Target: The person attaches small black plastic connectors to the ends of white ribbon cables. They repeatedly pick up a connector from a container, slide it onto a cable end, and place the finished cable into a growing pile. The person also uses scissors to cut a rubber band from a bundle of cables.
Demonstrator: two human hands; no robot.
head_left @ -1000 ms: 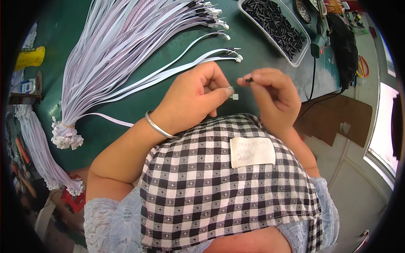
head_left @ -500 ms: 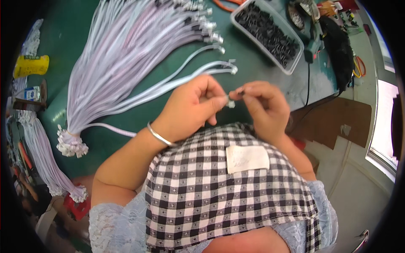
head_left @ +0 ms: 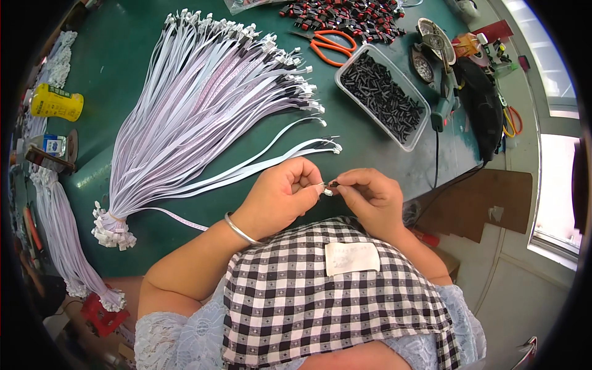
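My left hand [head_left: 280, 197] pinches the white connector end of a flat ribbon cable [head_left: 179, 217] that trails off to the left over the green table. My right hand [head_left: 369, 196] holds a small black part [head_left: 333, 183] at its fingertips, right against that connector. The two hands meet just above my checked apron [head_left: 327, 296]. A silver bangle [head_left: 239, 229] circles my left wrist. Beyond the hands lie a few loose ribbon cables [head_left: 265, 163] with white plugs.
A large fanned bundle of ribbon cables [head_left: 197, 105] covers the green table [head_left: 123, 49]. A clear tray of black parts [head_left: 382, 95], orange scissors [head_left: 330, 43] and red-black parts lie at the back. A yellow can [head_left: 55, 102] and another bundle [head_left: 58, 234] are left.
The view has shifted so the table slides down in the picture. My hands stay together, fingertips still working the small part against the cable end.
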